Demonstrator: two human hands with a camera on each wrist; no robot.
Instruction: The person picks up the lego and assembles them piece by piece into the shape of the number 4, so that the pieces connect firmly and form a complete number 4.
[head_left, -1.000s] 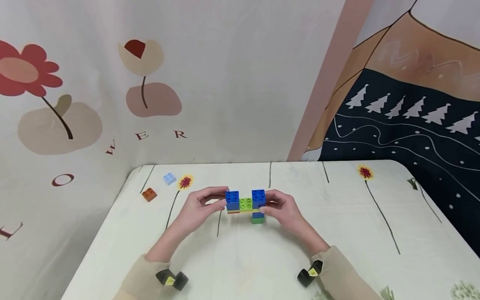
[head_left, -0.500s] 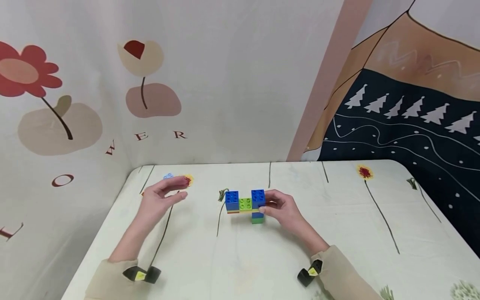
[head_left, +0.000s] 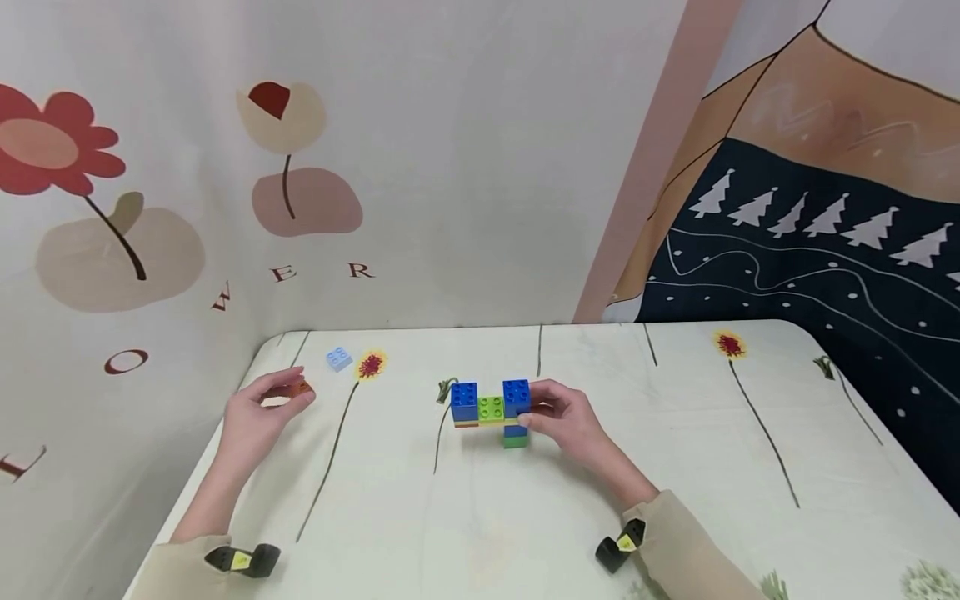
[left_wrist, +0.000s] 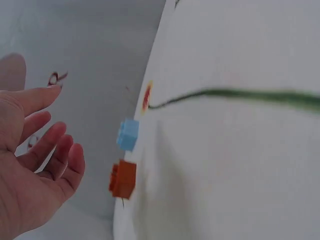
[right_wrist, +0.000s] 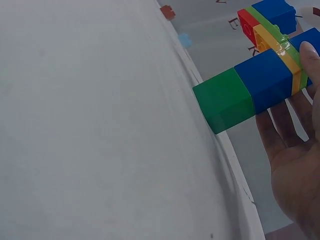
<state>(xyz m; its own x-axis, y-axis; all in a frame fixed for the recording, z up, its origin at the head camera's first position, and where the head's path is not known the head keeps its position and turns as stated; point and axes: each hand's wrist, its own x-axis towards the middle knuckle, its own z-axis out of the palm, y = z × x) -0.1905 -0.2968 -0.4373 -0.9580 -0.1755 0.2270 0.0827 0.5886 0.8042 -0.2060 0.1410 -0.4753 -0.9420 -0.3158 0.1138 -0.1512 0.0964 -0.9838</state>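
Observation:
My left hand [head_left: 251, 417] is at the left of the table, fingers and thumb spread apart around an orange toy brick [head_left: 302, 387]. In the left wrist view the hand shows relaxed fingers with nothing between them, and the orange brick stands apart on the table. Near the middle, my right hand [head_left: 566, 417] grips a toy-brick build by its right side. Two blue bricks [head_left: 464, 400] flank a lime-green brick [head_left: 491, 407] on top. Underneath, the right wrist view shows yellow and red layers and a leg of blue over a green brick [right_wrist: 225, 102].
A light-blue brick [head_left: 339, 359] lies just behind the orange one, close to the table's back left corner. The white table cover [head_left: 480, 517] has printed flowers and reaches back to a hanging fabric wall [head_left: 465, 167].
My left hand has let go of the build's left side and moved left to the orange brick. The right hand keeps holding the build in place.

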